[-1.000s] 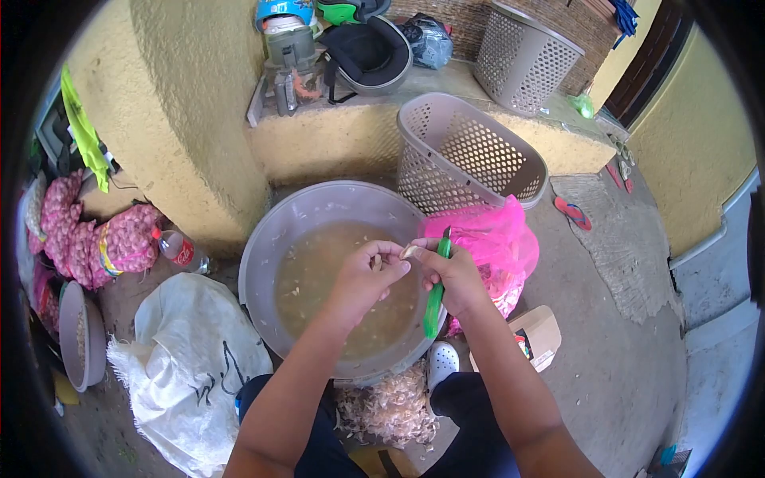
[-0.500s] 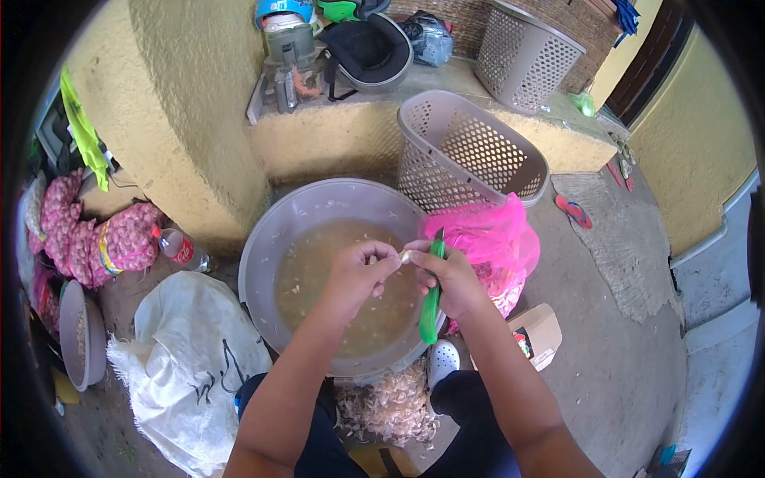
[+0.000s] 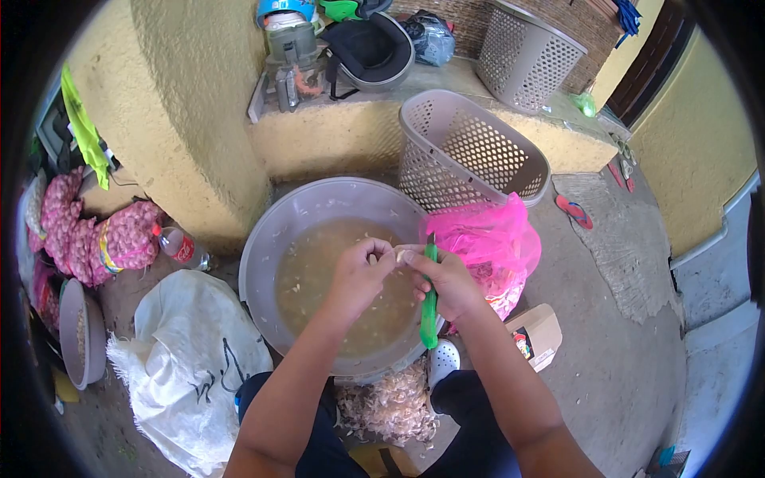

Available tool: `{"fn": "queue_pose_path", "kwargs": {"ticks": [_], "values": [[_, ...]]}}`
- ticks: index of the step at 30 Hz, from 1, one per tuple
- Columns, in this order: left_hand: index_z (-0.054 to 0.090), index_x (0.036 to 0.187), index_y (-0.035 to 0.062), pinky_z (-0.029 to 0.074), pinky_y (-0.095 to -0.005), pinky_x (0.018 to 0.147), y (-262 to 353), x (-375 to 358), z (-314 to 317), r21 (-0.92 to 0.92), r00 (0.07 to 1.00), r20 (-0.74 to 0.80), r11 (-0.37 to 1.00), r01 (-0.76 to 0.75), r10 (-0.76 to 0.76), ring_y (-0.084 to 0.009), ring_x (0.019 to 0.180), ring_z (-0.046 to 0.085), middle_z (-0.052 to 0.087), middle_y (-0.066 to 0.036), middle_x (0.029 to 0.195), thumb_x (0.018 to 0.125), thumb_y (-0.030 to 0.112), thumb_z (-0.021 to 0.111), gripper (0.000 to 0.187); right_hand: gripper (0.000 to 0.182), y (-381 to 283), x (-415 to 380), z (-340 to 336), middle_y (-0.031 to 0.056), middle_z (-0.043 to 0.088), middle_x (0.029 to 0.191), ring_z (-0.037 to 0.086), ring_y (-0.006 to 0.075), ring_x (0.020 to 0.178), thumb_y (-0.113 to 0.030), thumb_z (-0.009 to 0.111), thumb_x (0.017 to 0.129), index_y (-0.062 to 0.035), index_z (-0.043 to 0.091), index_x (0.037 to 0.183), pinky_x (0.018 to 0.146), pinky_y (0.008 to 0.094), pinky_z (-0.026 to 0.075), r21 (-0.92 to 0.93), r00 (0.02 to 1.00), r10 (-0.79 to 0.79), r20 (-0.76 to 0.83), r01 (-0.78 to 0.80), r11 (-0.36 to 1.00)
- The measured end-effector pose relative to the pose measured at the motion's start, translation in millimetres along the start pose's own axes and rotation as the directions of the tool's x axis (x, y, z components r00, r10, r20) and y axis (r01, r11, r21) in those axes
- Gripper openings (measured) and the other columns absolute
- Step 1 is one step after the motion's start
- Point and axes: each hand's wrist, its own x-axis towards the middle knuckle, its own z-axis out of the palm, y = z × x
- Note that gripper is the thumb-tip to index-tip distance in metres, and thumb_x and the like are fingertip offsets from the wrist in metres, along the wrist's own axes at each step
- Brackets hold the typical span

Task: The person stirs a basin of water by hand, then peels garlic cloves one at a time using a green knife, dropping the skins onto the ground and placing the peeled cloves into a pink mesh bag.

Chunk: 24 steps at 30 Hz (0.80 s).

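Observation:
My left hand (image 3: pixel 360 275) is closed in a pinch on a small pale garlic clove (image 3: pixel 401 256). Against the clove's other side press the thumb and finger of my right hand (image 3: pixel 448 283), which also grips a green-handled knife (image 3: pixel 430 309). The knife's short dark blade points up and away from me, its handle toward my feet. Both hands are over a large grey basin (image 3: pixel 259 239) of cloudy water, where pale cloves float. A heap of papery peels (image 3: pixel 390 408) lies between my feet, below the basin's near rim.
A pink mesh bag (image 3: pixel 490 239) and cardboard box (image 3: pixel 538 334) are right of the basin. Behind stands a grey perforated basket (image 3: pixel 478 151). A white sack (image 3: pixel 191 358), cola bottle (image 3: pixel 182 248) and pink net sacks (image 3: pixel 131 239) are at left. A flip-flop (image 3: pixel 574 211) lies farther right.
My fingers have shifted slightly around the clove, and the thumb of my right hand now covers more of it. The knife has tilted a little more upright, its handle end slightly lower.

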Motion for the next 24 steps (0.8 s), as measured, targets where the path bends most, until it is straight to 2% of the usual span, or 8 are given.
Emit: {"fn": "queue_pose_path", "kwargs": {"ticks": [4, 7, 10, 13, 16, 22, 24], "values": [[0.055, 0.078, 0.0032, 0.028, -0.0176, 0.040, -10.5, 6.1, -3.1, 0.073, 0.995, -0.005, 0.993, -0.097, 0.097, -0.0030, 0.049, 0.036, 0.040, 0.003, 0.064, 0.079, 0.012, 0.058, 0.009, 0.028, 3.1, -2.6, 6.4, 0.0003, 0.052, 0.062, 0.042, 0.0051, 0.046, -0.017, 0.062, 0.078, 0.0021, 0.057, 0.098, 0.040, 0.0207, 0.035, -0.295, 0.983, -0.173, -0.064, 0.147, 0.944], [0.055, 0.078, 0.0038, 0.027, -0.0175, 0.040, -5.2, 3.1, -0.7, 0.031, 0.999, -0.016, 0.998, -0.048, 0.049, -0.0031, 0.048, 0.036, 0.041, 0.004, 0.062, 0.080, 0.013, 0.058, 0.010, 0.028, 3.6, -1.5, 2.8, 0.0009, 0.054, 0.064, 0.043, 0.0049, 0.046, -0.016, 0.062, 0.078, 0.0022, 0.058, 0.098, 0.041, 0.0199, 0.035, -0.273, 0.987, -0.158, -0.036, 0.142, 0.951], [0.056, 0.078, 0.0035, 0.032, -0.0189, 0.039, -3.9, 4.3, -4.2, -0.003, 0.999, -0.054, 1.000, -0.001, 0.001, -0.0039, 0.047, 0.039, 0.042, 0.003, 0.060, 0.078, 0.015, 0.058, 0.012, 0.029, 0.5, -1.2, -0.2, 0.0020, 0.055, 0.070, 0.042, 0.0049, 0.047, -0.015, 0.062, 0.079, 0.0025, 0.056, 0.101, 0.042, 0.0203, 0.036, -0.175, 0.995, -0.100, 0.017, 0.101, 0.979], [0.056, 0.078, 0.0038, 0.030, -0.0180, 0.039, -3.8, 6.9, -9.7, -0.090, 0.998, -0.058, 0.995, 0.034, -0.039, -0.0032, 0.047, 0.038, 0.042, 0.004, 0.061, 0.080, 0.014, 0.056, 0.010, 0.031, -2.3, -4.5, 0.3, 0.0030, 0.056, 0.078, 0.042, 0.0048, 0.048, -0.014, 0.061, 0.079, 0.0026, 0.054, 0.105, 0.043, 0.0205, 0.036, -0.021, 0.997, -0.035, 0.069, 0.037, 0.999], [0.055, 0.079, 0.0039, 0.028, -0.0178, 0.038, -0.5, 5.2, -10.8, -0.130, 0.998, -0.042, 0.991, 0.040, -0.046, -0.0027, 0.047, 0.036, 0.041, 0.004, 0.061, 0.080, 0.013, 0.055, 0.009, 0.038, -0.2, -2.8, -3.0, 0.0028, 0.055, 0.080, 0.040, 0.0045, 0.049, -0.012, 0.060, 0.079, 0.0031, 0.048, 0.112, 0.044, 0.0207, 0.037, -0.003, 0.992, -0.010, 0.125, 0.010, 1.000], [0.054, 0.080, 0.0038, 0.028, -0.0186, 0.040, 4.7, 5.6, -15.7, -0.156, 0.997, -0.059, 0.987, 0.048, -0.058, -0.0036, 0.048, 0.035, 0.041, 0.003, 0.060, 0.081, 0.012, 0.055, 0.008, 0.033, -4.8, -4.8, -3.0, 0.0026, 0.056, 0.077, 0.044, 0.0051, 0.051, -0.008, 0.064, 0.075, 0.0024, 0.053, 0.105, 0.045, 0.0199, 0.038, -0.232, 0.991, -0.134, -0.003, 0.130, 0.964], [0.054, 0.080, 0.0039, 0.028, -0.0188, 0.040, 7.3, 3.4, -14.0, -0.077, 0.997, -0.044, 0.995, 0.065, -0.069, -0.0037, 0.049, 0.036, 0.041, 0.003, 0.060, 0.080, 0.013, 0.055, 0.009, 0.032, -8.6, -8.2, 0.8, 0.0028, 0.056, 0.077, 0.045, 0.0048, 0.052, -0.008, 0.064, 0.074, 0.0015, 0.055, 0.103, 0.045, 0.0198, 0.038, -0.392, 0.978, -0.208, -0.002, 0.191, 0.900]]}}
